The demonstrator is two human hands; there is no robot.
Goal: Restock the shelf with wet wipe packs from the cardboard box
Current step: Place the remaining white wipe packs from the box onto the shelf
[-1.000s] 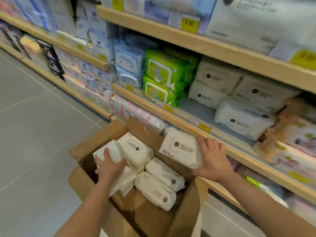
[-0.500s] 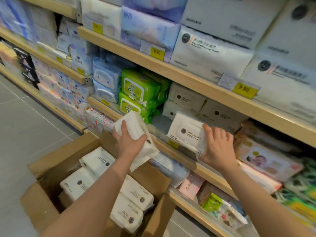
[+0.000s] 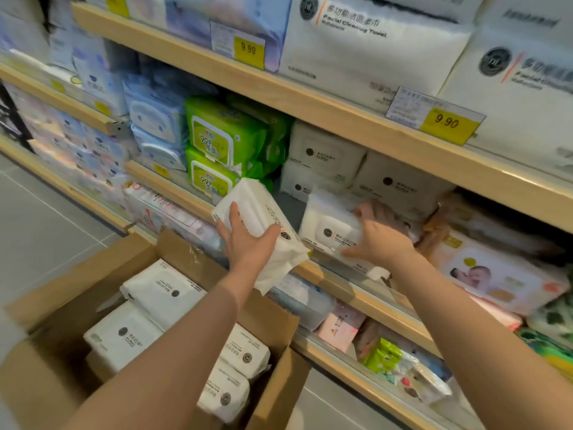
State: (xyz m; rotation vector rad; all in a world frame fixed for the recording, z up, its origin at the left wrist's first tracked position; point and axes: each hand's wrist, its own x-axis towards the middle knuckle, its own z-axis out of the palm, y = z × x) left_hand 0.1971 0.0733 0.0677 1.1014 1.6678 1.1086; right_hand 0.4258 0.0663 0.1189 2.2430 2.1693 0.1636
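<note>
My left hand (image 3: 248,242) grips a white wet wipe pack (image 3: 263,218), held tilted in the air just in front of the middle shelf (image 3: 173,187). My right hand (image 3: 376,235) holds a second white pack (image 3: 330,229) lying on that shelf, fingers over its right end. Behind it, stacked white packs (image 3: 325,156) of the same kind fill the shelf. Below my arms stands the open cardboard box (image 3: 71,287) with several white packs (image 3: 164,291) inside.
Green wipe packs (image 3: 217,141) and blue packs (image 3: 155,119) sit left of the white ones. Large facial towel bags (image 3: 366,48) fill the upper shelf above yellow price tags (image 3: 446,122). Baby wipes (image 3: 493,274) lie to the right, small items on the lower shelf (image 3: 381,355). Grey floor at left.
Both hands lifted packs from the box up to the shelf. The right pack now lies on the shelf in front of the stack; the left pack has risen nearer the shelf edge.
</note>
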